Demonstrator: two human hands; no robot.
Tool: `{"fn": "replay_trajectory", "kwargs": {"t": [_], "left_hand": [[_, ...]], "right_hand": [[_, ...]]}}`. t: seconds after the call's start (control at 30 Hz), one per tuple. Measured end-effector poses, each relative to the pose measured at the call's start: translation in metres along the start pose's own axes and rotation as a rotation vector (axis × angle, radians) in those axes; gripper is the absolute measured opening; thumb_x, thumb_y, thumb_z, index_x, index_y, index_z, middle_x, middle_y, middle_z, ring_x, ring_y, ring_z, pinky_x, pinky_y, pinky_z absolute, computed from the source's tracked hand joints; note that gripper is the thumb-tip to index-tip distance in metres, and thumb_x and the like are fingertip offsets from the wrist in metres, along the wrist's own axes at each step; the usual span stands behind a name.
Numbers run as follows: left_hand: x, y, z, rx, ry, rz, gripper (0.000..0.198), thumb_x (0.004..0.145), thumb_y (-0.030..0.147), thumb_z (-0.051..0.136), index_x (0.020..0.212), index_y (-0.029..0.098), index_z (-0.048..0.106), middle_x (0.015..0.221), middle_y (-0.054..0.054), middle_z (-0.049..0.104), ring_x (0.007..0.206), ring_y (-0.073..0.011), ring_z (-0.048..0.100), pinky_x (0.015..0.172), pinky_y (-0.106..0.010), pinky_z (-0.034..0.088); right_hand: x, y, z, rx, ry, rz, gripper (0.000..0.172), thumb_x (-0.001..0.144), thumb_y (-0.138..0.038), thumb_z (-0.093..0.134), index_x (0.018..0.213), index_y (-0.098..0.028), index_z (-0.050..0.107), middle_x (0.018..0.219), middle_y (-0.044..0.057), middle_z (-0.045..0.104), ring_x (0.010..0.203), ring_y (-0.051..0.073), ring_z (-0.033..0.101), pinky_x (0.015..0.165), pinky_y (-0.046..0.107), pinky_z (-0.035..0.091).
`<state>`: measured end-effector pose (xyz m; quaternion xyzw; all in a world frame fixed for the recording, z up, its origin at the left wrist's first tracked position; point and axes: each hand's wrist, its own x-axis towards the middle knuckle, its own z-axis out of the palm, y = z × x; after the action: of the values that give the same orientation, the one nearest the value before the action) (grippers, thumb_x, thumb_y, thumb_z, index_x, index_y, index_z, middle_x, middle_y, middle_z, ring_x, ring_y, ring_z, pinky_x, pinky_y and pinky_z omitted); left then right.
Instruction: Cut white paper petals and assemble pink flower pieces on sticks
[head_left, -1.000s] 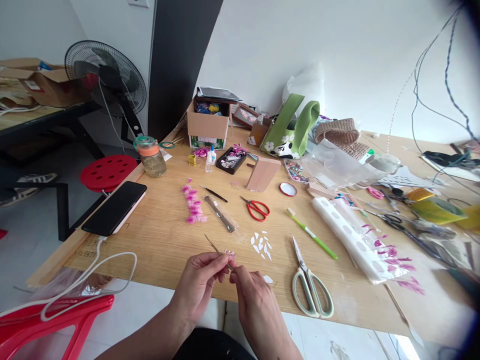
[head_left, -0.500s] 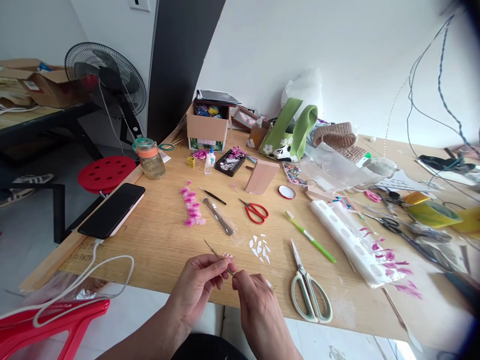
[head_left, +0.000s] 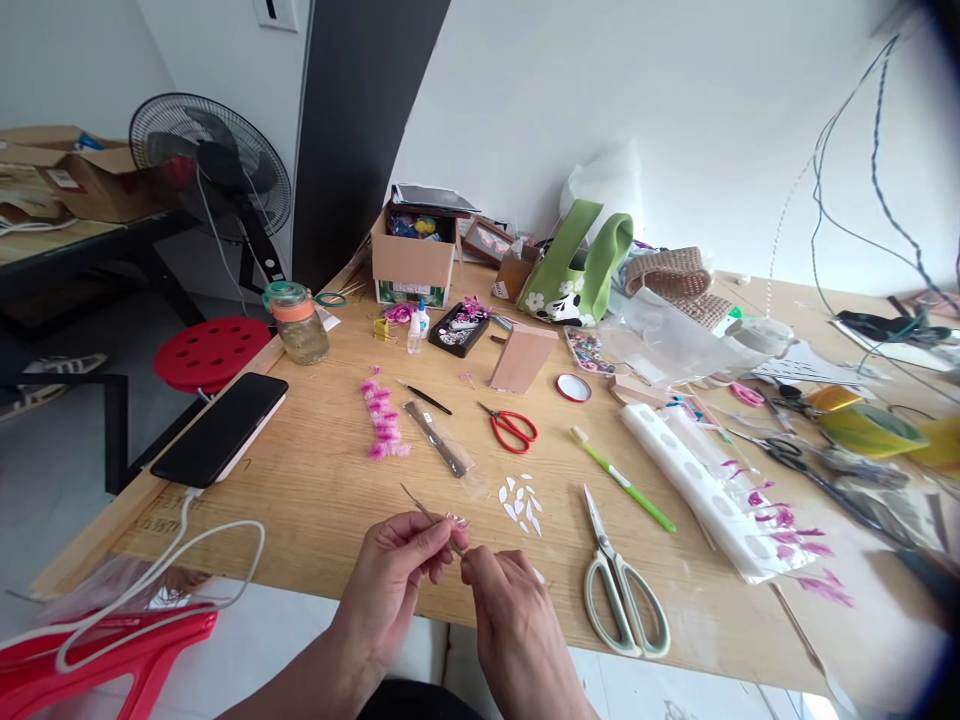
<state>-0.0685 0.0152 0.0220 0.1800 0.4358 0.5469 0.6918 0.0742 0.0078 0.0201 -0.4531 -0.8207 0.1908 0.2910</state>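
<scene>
A thin brown stem [head_left: 417, 503] with a small pink piece [head_left: 457, 521] beside it is pinched between the thumb and fingers of my left hand [head_left: 390, 570]. My right hand [head_left: 510, 610] has its fingers closed round the stem's lower end, touching my left hand's fingertips. Small white petal shapes [head_left: 520, 503] lie beyond my right hand. Past my hands are a plastic packet of brown sticks [head_left: 439, 438], red-handled scissors [head_left: 513, 430] and a fuzzy pink strip [head_left: 384, 420]. Large scissors [head_left: 619, 590] rest to the right of my right hand.
A phone [head_left: 221, 430] with a white cable [head_left: 180, 545] lies at the left edge, near a jar [head_left: 300, 325]. Right of the petals are a green toothbrush [head_left: 624, 480] and a white padded roll [head_left: 697, 490]. A cardboard box [head_left: 412, 262] and green bag [head_left: 574, 270] stand behind.
Both hands still hold the stem, whose upper tip has shifted slightly to the left. The view has moved a little.
</scene>
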Motion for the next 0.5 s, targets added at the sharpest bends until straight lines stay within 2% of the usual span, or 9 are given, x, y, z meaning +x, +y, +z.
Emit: {"fn": "replay_trajectory", "kwargs": {"t": [0.27,0.5], "left_hand": [[0.0043,0.0033,-0.0044,0.028,-0.029,-0.023,0.015,0.073,0.028,0.077,0.069,0.014,0.076,0.075,-0.008,0.074,0.068,-0.0135,0.058,0.064,-0.024,0.043],[0.0072,0.0043,-0.0064,0.005,-0.02,-0.024,0.014,0.073,0.027,0.077,0.069,0.014,0.073,0.072,-0.007,0.073,0.064,-0.0115,0.058,0.06,-0.022,0.041]], "right_hand": [[0.003,0.001,0.0006,0.023,-0.033,0.014,0.033,0.084,0.002,0.03,0.097,-0.022,0.049,0.069,-0.002,0.063,0.059,0.014,0.06,0.058,0.024,0.042],[0.0051,0.0022,0.0014,0.028,-0.044,0.028,0.029,0.084,0.001,0.029,0.09,-0.022,0.046,0.069,-0.002,0.064,0.058,0.014,0.061,0.058,0.024,0.042]]}}
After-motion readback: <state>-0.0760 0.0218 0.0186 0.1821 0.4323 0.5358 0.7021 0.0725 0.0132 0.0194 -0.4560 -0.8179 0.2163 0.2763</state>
